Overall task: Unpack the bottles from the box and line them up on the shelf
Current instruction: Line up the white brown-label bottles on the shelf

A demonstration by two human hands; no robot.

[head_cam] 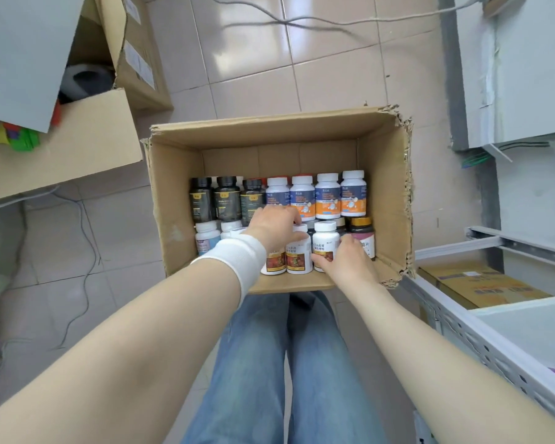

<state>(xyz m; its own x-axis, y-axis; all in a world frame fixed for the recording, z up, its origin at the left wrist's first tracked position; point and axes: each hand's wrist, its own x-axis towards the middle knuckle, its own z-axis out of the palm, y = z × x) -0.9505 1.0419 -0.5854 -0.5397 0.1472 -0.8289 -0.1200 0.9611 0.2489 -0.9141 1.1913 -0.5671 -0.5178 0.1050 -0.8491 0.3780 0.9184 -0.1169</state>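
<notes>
Jeans (253, 363) fill six o'clock. Beyond, at twelve, I see the box (173, 193) holding the bottles. Left hand (274, 224) curls over a red-labelled bottle (298, 251), and right hand (346, 259) grips the neighbouring bottle (326, 240), likely to lift both together. The shelf (462, 326) waits at four o'clock.

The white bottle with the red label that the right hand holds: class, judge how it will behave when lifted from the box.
The white bottle looks like rigid plastic, so the right hand probably won't dent it. Its glossy label may be slightly slippery. Tall and narrow, beside the neighbouring bottle in the box, it could tip once set down alone.
</notes>
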